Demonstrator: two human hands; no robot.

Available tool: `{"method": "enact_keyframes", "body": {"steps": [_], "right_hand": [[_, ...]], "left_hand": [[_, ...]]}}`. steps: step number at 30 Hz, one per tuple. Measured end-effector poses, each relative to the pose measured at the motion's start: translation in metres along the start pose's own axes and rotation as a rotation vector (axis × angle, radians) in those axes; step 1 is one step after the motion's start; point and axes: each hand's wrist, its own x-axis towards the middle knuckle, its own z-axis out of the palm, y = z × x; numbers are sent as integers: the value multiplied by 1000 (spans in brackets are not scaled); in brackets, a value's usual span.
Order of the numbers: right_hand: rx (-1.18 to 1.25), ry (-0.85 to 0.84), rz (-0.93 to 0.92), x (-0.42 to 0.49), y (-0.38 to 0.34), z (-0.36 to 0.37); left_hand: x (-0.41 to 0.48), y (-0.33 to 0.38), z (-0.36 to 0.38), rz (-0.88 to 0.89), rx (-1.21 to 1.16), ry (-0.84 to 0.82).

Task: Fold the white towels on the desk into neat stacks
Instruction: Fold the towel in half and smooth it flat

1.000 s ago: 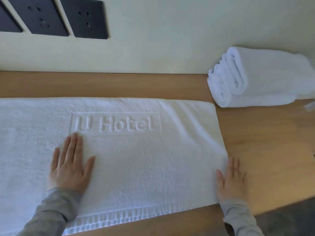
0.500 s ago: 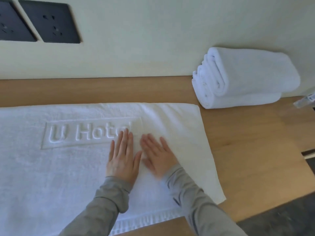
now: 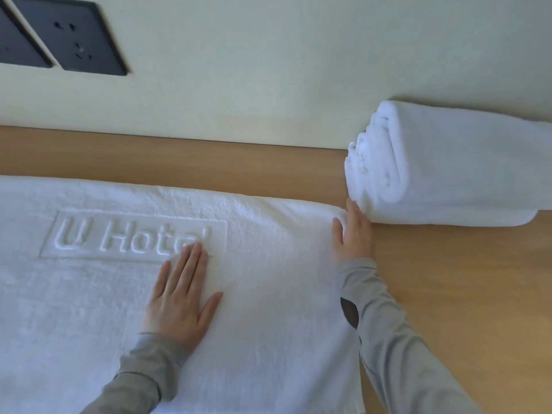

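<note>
A white towel with raised "U Hotel" lettering lies spread flat across the wooden desk. My left hand lies flat on it with straight fingers, fingertips on the end of the lettering. My right hand lies flat at the towel's far right corner, fingers straight, its fingertips close to the folded stack. A stack of folded white towels sits at the back right against the wall.
A pale wall runs along the desk's back edge, with dark socket plates at the upper left. Bare wood shows to the right of the spread towel and in a strip behind it.
My right hand has slid from the towel's middle out to its far right corner. My left hand stays flat near the lettering. The view has moved closer.
</note>
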Motion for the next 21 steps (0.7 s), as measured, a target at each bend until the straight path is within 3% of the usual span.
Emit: {"method": "enact_keyframes", "body": {"steps": [6,11,17,21], "right_hand": [[-308,-180,-30,40,-4,-3],[-633,-361,-224,57,-13,-4],[-756,-248,-238,69,-17,-18],[-853,-375,-149,64,-27,-10]], "left_hand": [[-3,1,-1,-6,9,-18],[-4,1,-2,-10,2,-14],[-4,1,0,-7,-5,-11],[-4,-1,1,2,-10,-11]]}}
